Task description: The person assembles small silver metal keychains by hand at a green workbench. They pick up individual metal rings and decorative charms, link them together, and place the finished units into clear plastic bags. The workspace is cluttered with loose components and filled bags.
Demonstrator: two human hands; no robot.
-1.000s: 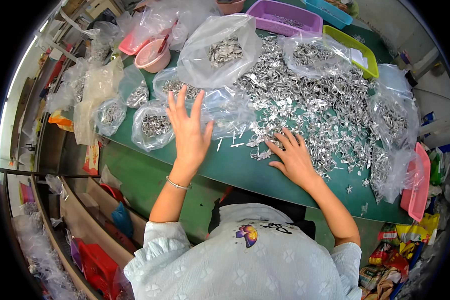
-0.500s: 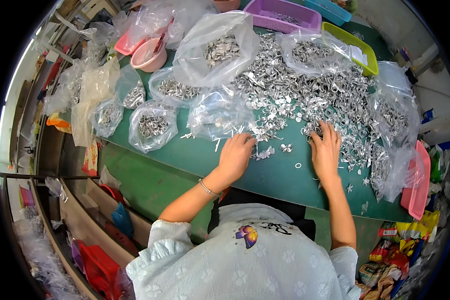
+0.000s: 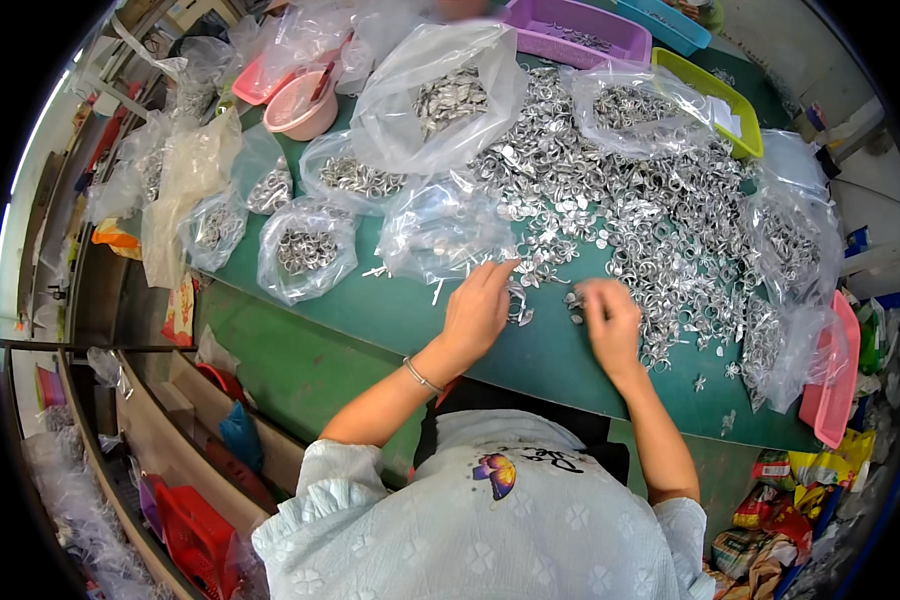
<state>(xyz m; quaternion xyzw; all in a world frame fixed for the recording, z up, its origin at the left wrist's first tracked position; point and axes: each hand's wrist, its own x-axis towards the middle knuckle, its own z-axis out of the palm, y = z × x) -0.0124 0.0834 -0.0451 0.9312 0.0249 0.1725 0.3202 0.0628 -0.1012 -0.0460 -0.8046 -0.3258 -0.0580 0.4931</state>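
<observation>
My left hand (image 3: pixel 476 312) rests on the green table, fingers stretched out and pointing away from me. Small silvery metal pieces (image 3: pixel 519 306) lie beside its thumb and fingertips. Across a narrow gap, my right hand (image 3: pixel 615 328) is bent at the fingers, and its fingertips are smeared by motion. A few metal pieces (image 3: pixel 574 302) lie at those fingertips; whether any is pinched is hidden. Beyond both hands spreads a large heap of silvery ring-like metal pieces (image 3: pixel 660 225). A clear plastic bag (image 3: pixel 440 235) lies just past my left hand.
Open bags of metal pieces, including a large bag (image 3: pixel 385 115) and a small bag (image 3: pixel 305 285), stand to the left. A purple tray (image 3: pixel 580 42), a green tray (image 3: pixel 740 110) and a blue tray (image 3: pixel 685 30) line the back. A pink tray (image 3: pixel 832 385) sits at the right edge.
My right hand has moved left and slightly nearer, from the heap's edge toward my left hand. Its fingers have curled. My left hand has shifted slightly, with its fingers straighter.
</observation>
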